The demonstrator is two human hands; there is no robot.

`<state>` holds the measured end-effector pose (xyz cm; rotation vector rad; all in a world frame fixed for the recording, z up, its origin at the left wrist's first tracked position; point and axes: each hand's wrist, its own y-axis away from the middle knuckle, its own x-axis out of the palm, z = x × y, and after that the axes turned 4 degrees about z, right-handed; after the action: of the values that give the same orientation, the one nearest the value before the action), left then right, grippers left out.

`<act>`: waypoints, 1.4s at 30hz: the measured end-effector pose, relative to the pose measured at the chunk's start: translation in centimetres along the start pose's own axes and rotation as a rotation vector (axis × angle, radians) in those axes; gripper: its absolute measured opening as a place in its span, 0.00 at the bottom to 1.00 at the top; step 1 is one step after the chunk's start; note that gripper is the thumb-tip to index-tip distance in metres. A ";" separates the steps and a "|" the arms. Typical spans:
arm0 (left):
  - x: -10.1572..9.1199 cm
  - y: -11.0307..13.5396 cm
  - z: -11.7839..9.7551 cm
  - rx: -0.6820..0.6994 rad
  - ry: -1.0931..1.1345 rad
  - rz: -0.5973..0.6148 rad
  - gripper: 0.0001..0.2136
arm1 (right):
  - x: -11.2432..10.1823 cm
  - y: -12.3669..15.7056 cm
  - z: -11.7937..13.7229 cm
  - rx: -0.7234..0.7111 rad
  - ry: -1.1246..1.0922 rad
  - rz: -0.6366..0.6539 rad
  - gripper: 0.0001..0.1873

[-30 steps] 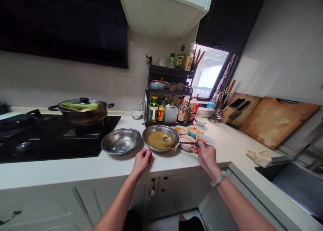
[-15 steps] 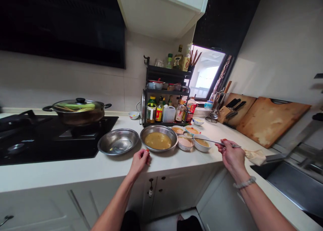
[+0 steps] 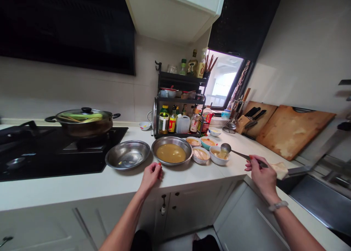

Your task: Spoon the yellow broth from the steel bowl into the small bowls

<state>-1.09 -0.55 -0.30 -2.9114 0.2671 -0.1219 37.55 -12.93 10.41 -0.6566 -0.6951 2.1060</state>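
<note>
My right hand [image 3: 261, 174] is closed around the handle of a metal ladle [image 3: 226, 148]. The ladle's scoop is tipped over the right-hand white bowl [image 3: 219, 162], and yellowish liquid runs down into it. Beside that bowl stand another white bowl [image 3: 201, 159] with pale liquid, a teal bowl [image 3: 208, 143] and a further small bowl [image 3: 193, 141], both with orange-tinted contents. My left hand [image 3: 151, 174] rests at the counter's front edge with curled fingers and nothing visible in them. Just behind it is a steel basin [image 3: 189, 156] of yellow-brown broth.
Left of the broth stands a second steel basin [image 3: 113, 162] with a few scraps. A lidded pot [image 3: 85, 125] is on the black cooktop [image 3: 55, 167]. Behind are a spice rack [image 3: 182, 100], a knife block [image 3: 244, 124] and cutting boards [image 3: 294, 130]. A sink [image 3: 320, 200] is at right.
The ladle has swung right, from over the pale bowl to the right-hand bowl, and now tips liquid into it. My right hand has moved right; my left hand stays in place.
</note>
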 end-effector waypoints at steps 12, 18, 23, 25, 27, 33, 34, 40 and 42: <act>0.0 -0.1 0.2 -0.011 0.025 0.004 0.19 | 4.9 3.2 4.8 -0.159 -0.242 0.131 0.13; 0.1 0.0 0.0 -0.013 0.022 -0.003 0.18 | 10.9 5.0 6.0 0.017 -0.403 0.306 0.18; 0.1 0.0 0.0 0.013 0.000 0.005 0.19 | 14.4 6.2 5.9 0.076 -0.381 0.387 0.22; 0.1 0.0 0.1 0.013 -0.001 0.008 0.19 | 15.2 6.7 5.8 0.118 -0.398 0.399 0.22; 0.1 0.1 0.1 0.008 0.006 0.006 0.20 | 15.9 7.0 5.7 0.207 -0.437 0.387 0.23; 0.2 -0.1 0.1 -0.002 0.050 0.001 0.21 | 16.5 6.6 5.8 0.502 -0.642 0.231 0.18; 0.2 -0.1 0.1 -0.002 0.052 0.002 0.21 | 16.4 6.4 5.9 0.514 -0.664 0.223 0.17; 0.2 0.0 -0.1 -0.010 0.046 -0.006 0.21 | 15.1 5.6 6.6 0.526 -0.692 0.183 0.17; 0.2 0.1 -0.2 -0.015 0.037 -0.009 0.21 | 14.6 5.4 6.8 0.517 -0.698 0.184 0.16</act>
<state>-0.91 -0.73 -0.12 -2.9283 0.2625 -0.1757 22.36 -5.53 8.58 0.3324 -0.4137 2.5584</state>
